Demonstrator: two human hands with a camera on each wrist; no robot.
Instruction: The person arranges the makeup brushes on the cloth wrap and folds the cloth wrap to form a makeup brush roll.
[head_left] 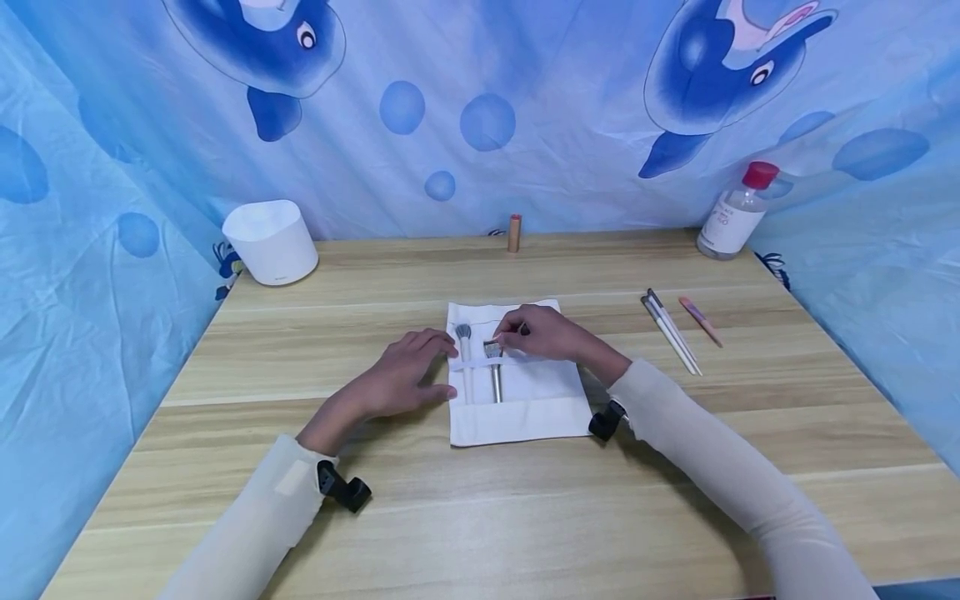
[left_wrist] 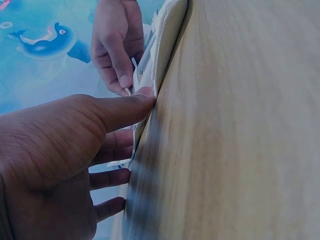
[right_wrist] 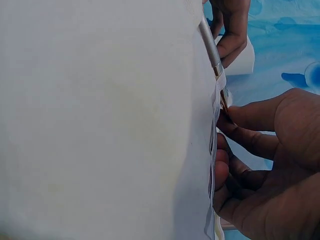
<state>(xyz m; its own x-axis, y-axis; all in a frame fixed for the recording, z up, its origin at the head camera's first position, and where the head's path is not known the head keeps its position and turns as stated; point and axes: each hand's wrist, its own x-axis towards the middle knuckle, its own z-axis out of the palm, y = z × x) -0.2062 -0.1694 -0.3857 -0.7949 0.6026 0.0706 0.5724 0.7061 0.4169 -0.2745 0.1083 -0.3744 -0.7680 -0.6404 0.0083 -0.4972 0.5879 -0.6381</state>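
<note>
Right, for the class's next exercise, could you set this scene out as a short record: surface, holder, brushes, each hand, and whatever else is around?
Surface: wood-grain table
Holder: white cloth pouch, opened flat
Brushes in holder: grey-tipped brush at left; silver-handled brush to its right
Left hand: touches the pouch's left edge
Right hand: pinches the silver-handled brush near its head
Loose at right: two white-handled brushes; slim pink stick
Along the back: white container, left; brown tube, middle; red-capped bottle, right

Blue patterned cloth backdrop [head_left: 570,179]; wood-grain table [head_left: 525,525]
</note>
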